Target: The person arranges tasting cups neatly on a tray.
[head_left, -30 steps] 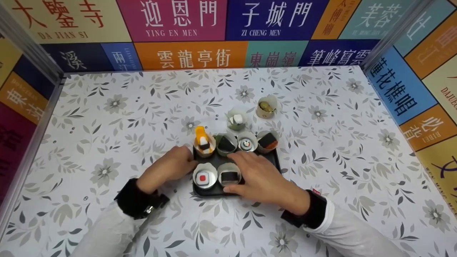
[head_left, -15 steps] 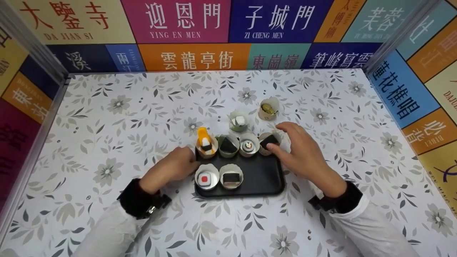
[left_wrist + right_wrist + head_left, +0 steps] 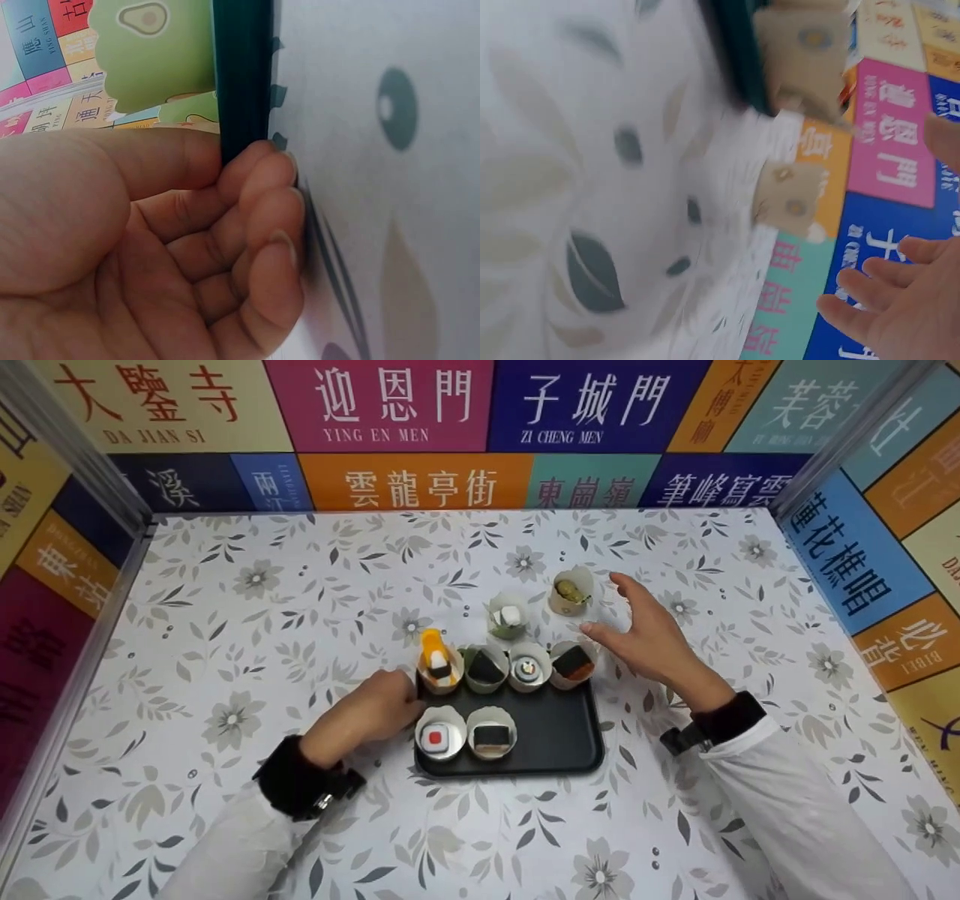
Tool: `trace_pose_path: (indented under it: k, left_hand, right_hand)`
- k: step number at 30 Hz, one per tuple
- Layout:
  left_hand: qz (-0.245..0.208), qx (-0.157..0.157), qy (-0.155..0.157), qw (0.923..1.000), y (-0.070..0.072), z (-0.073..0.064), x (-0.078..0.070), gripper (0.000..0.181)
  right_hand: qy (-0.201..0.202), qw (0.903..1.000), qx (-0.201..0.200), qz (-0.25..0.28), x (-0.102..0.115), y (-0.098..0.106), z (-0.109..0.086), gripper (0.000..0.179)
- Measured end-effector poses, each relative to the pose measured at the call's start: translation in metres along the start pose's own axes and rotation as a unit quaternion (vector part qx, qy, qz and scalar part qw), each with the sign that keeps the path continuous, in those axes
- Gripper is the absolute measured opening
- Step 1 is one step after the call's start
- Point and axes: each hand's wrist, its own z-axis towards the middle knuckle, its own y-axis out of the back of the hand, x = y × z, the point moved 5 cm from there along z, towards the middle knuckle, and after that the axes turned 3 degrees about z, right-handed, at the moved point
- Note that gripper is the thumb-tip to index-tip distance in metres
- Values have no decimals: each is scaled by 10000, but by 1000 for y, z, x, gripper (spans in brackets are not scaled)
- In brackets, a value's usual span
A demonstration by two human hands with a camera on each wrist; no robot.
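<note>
My left hand [image 3: 380, 706] grips the left edge of a black tray [image 3: 559, 729]. In the left wrist view its thumb and curled index finger pinch the tray's dark edge [image 3: 244, 75]. A back row of paper cups on the tray holds an orange-topped sushi toy [image 3: 436, 656], a black triangle [image 3: 484, 666], a round roll [image 3: 528, 668] and a black-and-orange piece [image 3: 574, 661]. The front row has a red-centred white piece [image 3: 434, 738] and a black-topped block [image 3: 492, 735]. My right hand [image 3: 660, 641], fingers spread, hovers right of a cup with a green piece [image 3: 571, 592].
Behind the tray stands another paper cup with a white piece [image 3: 509, 616], left of the green one's cup. The table wears a floral cloth [image 3: 232, 720]. Printed panels [image 3: 412, 405] wall the back and sides.
My right hand has left the front row's black-topped cup, passed the back right cup and moved up and right towards the green piece's cup. The left hand stays at the tray.
</note>
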Motion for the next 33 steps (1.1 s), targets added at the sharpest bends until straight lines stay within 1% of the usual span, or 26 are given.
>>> trace_pose_path:
  k: [4,8,12,20,24,27,31,33]
  left_hand:
    - [-40,9,30,10000,0,-1,0,31]
    - [-29,16,61,10000,-1,0,0,31]
    - [-2,24,60,10000,-1,0,1,29]
    - [-15,39,90,10000,0,1,1,31]
    - [47,53,-5,10000,0,2,-1,33]
    - [97,48,-45,9999,0,2,-2,32]
    - [57,64,74,9999,1,2,-1,28]
    - [45,83,141,9999,1,2,0,27]
  right_hand:
    - [-274,9993,238,17,-12,-3,19,104]
    - [-530,9967,428,437,-24,-8,34,114]
    - [-691,9931,561,768,-32,-15,44,118]
    - [-679,9929,570,794,-36,-25,64,114]
    - [-714,9929,568,763,-39,-29,70,111]
    - [-666,9935,548,739,-41,-32,72,105]
    - [-554,9952,402,706,-41,-35,74,94]
    - [-518,9960,325,652,-40,-37,75,92]
